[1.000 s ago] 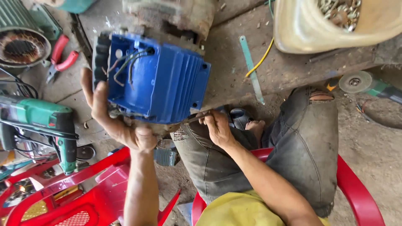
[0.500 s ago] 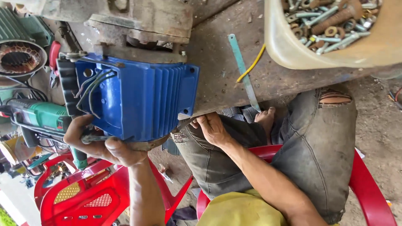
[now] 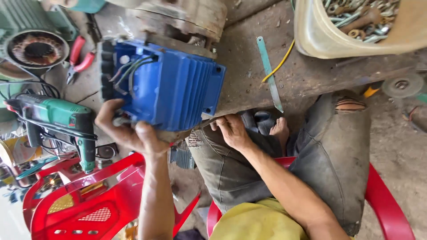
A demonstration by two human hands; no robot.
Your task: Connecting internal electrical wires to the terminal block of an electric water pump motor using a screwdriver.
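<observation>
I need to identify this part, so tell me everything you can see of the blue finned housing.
The blue housing is a boxy casing, apparently painted metal, with parallel ribs and corner screw holes. Its open end shows grey wires. It lies on the dirty workbench against a rusty motor body. The left hand grips its near edge; the right hand rests just below it.

I have a blue motor housing point(image 3: 169, 91) lying on its side on the dirty workbench point(image 3: 249, 75). Its casing is finned metal, with ribs running along the body and bolt holes at the corners. The open end faces left, showing dark wires point(image 3: 129, 73) looped inside. Its lower edge hangs just over the bench edge, above my knee.
</observation>
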